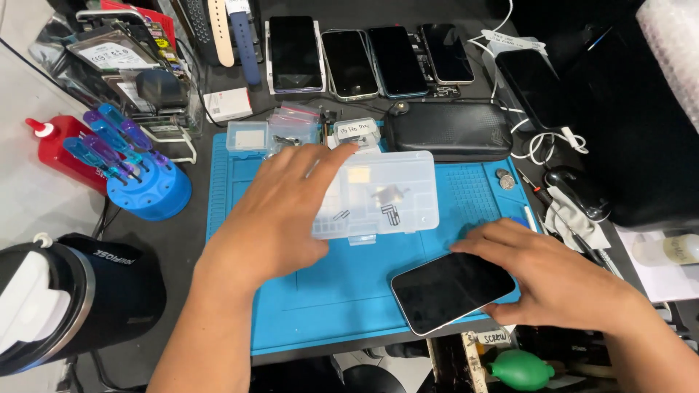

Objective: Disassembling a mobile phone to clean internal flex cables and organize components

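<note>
Nearest the table's front edge, a dark-screened phone [453, 289] is steadied on the blue mat [342, 291] by the right hand [561, 280], fingers curled narrowly along its edges. Farther in, the clear parts box [393, 193] is covered at its left end by the left hand [280, 207], spread wide and flat. Even pressure is best kept on both so that nothing slides. Beyond, a row of phones [371, 58] is laid out.

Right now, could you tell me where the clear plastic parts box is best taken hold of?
Probably by the two short ends of the clear parts box, from above: it lies flat on the blue mat, closed, its latch facing the person. The left hand covers its left end.
</note>
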